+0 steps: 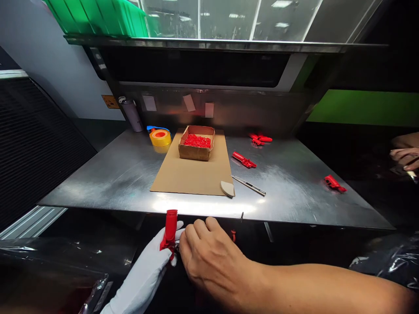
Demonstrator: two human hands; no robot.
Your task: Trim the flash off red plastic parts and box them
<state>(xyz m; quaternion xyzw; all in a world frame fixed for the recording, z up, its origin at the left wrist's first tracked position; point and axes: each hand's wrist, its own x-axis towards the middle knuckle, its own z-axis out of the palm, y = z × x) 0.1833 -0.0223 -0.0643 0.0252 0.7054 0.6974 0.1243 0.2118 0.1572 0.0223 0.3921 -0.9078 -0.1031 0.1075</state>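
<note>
Gloved left hand closed around red plastic part, held upright below steel table edge; bare right hand, fingers curled, pinches the part's lower end beside it

I note the box on the cardboard sheet: tape roll left of it, blade tool right of it, my hands before it.

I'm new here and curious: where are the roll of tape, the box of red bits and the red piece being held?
tape roll (160,138), head view, yellow side.
cardboard box (195,152), head view, front wall.
red piece (170,228), head view, its tube.
</note>
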